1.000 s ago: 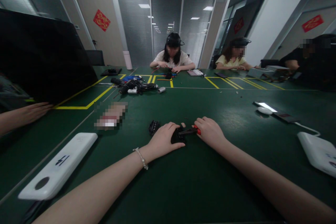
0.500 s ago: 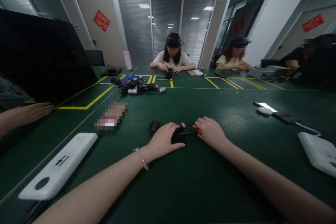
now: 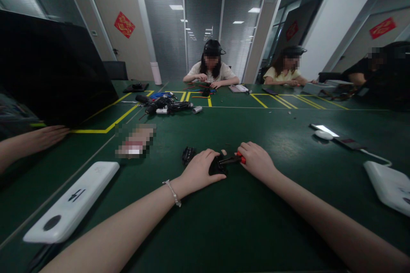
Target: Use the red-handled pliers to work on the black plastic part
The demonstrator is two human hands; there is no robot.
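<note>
My left hand [image 3: 199, 169] rests on the green table [image 3: 243, 230] with its fingers curled round a small black part [image 3: 216, 166], pressing it down. My right hand [image 3: 256, 161] is closed on a tool with a red handle [image 3: 241, 158]; the tool's dark shaft points left into the black part. A second small black piece [image 3: 188, 155] lies loose just left of my left hand. A bead bracelet sits on my left wrist.
A white power bank [image 3: 72, 199] lies at the near left, another white device [image 3: 389, 185] with a cable at the right. Another person's hand [image 3: 45, 135] rests at the left by a black screen. Tools [image 3: 163, 104] lie mid-table; three people sit across.
</note>
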